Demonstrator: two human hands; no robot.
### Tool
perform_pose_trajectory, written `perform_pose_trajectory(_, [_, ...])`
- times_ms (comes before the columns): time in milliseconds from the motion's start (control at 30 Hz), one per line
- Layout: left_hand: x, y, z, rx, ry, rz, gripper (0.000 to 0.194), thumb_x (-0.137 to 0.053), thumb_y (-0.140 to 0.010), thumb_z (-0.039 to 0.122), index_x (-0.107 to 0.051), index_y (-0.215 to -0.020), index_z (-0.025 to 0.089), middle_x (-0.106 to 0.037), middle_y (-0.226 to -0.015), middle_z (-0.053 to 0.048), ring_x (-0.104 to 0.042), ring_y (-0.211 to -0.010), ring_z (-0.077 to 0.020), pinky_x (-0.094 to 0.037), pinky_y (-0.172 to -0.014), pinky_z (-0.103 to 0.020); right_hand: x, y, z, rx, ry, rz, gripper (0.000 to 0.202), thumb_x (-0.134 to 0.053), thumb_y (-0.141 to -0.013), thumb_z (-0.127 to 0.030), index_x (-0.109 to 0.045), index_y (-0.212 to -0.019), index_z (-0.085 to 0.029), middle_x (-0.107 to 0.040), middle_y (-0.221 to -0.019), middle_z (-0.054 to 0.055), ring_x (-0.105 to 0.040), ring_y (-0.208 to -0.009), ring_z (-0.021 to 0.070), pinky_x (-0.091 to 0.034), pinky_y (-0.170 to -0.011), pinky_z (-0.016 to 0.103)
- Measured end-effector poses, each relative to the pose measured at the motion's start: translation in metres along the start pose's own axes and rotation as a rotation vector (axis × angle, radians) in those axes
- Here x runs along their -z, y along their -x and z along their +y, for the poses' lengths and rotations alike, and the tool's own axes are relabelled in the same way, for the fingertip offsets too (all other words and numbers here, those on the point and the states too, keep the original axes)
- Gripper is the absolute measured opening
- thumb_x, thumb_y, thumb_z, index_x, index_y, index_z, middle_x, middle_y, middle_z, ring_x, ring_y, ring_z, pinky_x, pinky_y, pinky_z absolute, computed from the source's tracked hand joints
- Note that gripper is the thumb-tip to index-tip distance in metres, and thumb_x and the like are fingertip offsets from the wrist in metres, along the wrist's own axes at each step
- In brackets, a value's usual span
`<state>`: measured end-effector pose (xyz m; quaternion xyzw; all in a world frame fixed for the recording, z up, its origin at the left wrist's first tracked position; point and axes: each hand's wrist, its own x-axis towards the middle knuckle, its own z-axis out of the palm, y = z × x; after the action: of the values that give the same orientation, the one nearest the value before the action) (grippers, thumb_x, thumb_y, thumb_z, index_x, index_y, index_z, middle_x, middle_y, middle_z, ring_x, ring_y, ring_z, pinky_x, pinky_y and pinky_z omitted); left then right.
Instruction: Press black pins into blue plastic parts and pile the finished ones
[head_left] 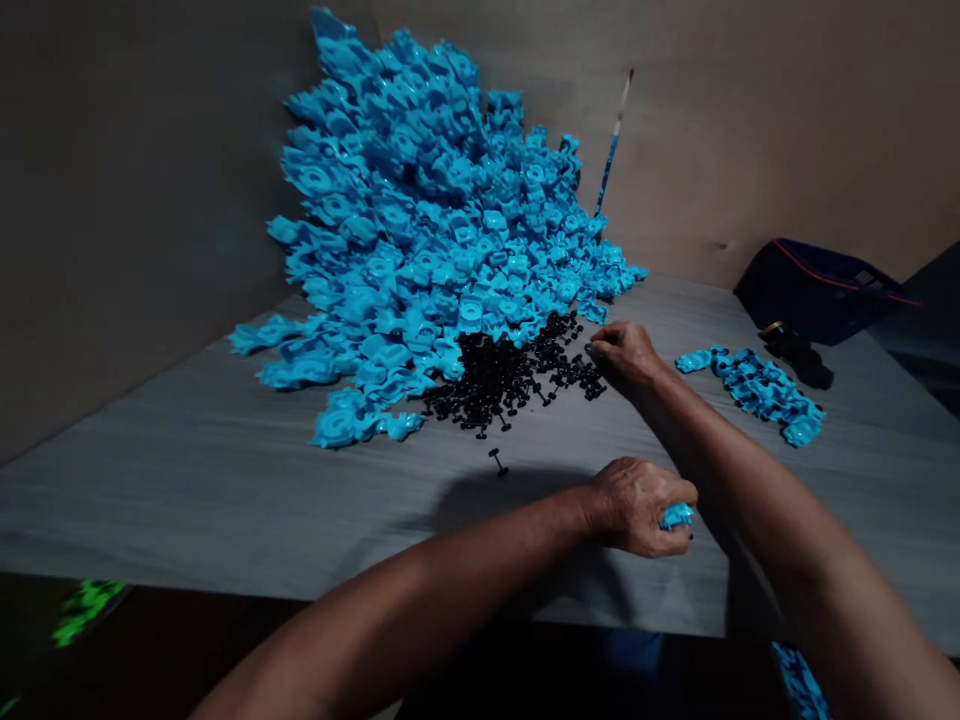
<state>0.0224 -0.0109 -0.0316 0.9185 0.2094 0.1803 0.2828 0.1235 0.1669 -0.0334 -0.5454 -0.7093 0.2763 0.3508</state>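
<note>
The black axles (487, 375) lie just left of my right hand (627, 350), the closer one, pinched narrow, though on what I cannot tell, while my left hand (637, 503), nearer me, grips a blue shell (677, 515).

No lettering is legible; the pale mark (868, 279) on the dark cloth (799, 295), rightward of the right hand (628, 351), is too small.
</note>
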Motion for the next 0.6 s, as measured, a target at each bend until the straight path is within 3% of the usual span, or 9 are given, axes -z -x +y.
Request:
perform_pose_trajectory(200, [-0.001,-0.001,0.0,0.02,0.016,-0.007,0.009,-0.063,-0.082,0.03,-0.064,-0.085,0.022,-0.074,-0.087,-0.001,-0.066,-0.08,-0.0168,-0.045,-0.065,-0.025,-0.009,-0.004,-0.027,-0.055,0.323,-0.05,0.01,-0.069,-0.074,-0.014,-0.074,-0.067,-0.02,-0.072,-0.073,0.006,-0.069,-0.085,0.0239,-0.048,-0.085,0.035])
perform_pose_trajectory(367, [0.006,-0.004,0.004,0.058,0.002,-0.041,0.009,-0.061,-0.083,0.03,-0.063,-0.084,0.021,-0.075,-0.091,-0.002,-0.068,-0.082,-0.0173,-0.047,-0.068,-0.024,0.0,-0.004,-0.046,-0.035,0.427,-0.035,0.016,-0.065,-0.075,-0.008,-0.072,-0.064,-0.017,-0.072,-0.079,0.007,-0.066,-0.097,0.0281,-0.044,-0.096,0.045])
perform_pose_trajectory(433, [0.006,-0.004,0.003,0.067,0.012,-0.037,0.007,-0.062,-0.082,0.028,-0.063,-0.082,0.021,-0.075,-0.089,-0.002,-0.067,-0.08,-0.0168,-0.047,-0.067,-0.024,0.002,0.0,-0.064,0.044,0.398,0.002,0.012,-0.067,-0.075,-0.01,-0.073,-0.067,-0.017,-0.073,-0.087,0.008,-0.064,-0.102,0.0286,-0.043,-0.097,0.046])
perform_pose_trajectory(500, [0.001,-0.005,0.001,0.086,0.076,-0.004,0.01,-0.067,-0.077,0.027,-0.061,-0.071,0.021,-0.072,-0.077,-0.001,-0.066,-0.073,-0.0169,-0.048,-0.065,-0.024,-0.005,0.015,-0.094,0.209,0.256,-0.019,0.008,-0.071,-0.074,-0.013,-0.073,-0.068,-0.017,-0.072,-0.087,0.005,-0.064,-0.095,0.0239,-0.046,-0.092,0.04])
perform_pose_trajectory(600, [-0.013,-0.005,-0.002,0.22,0.28,0.205,0.019,-0.078,-0.068,0.026,-0.062,-0.061,0.02,-0.066,-0.063,0.002,-0.065,-0.071,-0.0177,-0.05,-0.065,-0.024,-0.034,0.061,-0.155,0.514,-0.137,-0.267,0.013,-0.068,-0.081,-0.015,-0.074,-0.07,-0.019,-0.071,-0.077,-0.002,-0.065,-0.078,0.0133,-0.049,-0.081,0.027])
